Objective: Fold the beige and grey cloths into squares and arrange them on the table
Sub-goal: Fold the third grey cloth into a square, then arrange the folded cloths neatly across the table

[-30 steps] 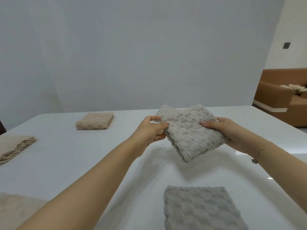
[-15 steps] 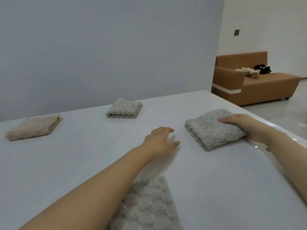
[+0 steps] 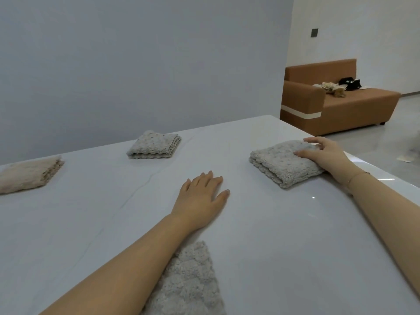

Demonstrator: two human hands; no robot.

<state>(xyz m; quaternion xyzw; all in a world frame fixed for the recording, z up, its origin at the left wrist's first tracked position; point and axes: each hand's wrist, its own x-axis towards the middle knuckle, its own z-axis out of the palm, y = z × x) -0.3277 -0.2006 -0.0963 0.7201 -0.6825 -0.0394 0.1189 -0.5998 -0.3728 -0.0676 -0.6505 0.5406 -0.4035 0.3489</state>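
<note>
A folded grey cloth [image 3: 281,164] lies on the white table [image 3: 284,235] at the right. My right hand [image 3: 325,153] rests flat on its far right corner, fingers spread. My left hand [image 3: 202,194] lies palm down on the bare table to the cloth's left, holding nothing. A second folded grey cloth [image 3: 154,145] sits further back in the middle. A folded beige cloth [image 3: 27,173] lies at the far left. Another grey cloth [image 3: 193,283] is near the front edge, partly hidden under my left forearm.
A grey wall stands close behind the table. A brown sofa [image 3: 341,103] with small items on its seat is beyond the table's right edge, on a glossy grey floor.
One second ago both hands held the grey cloth in the air. It now lies on the table at the right, my left hand has let go, and the camera has turned right.
</note>
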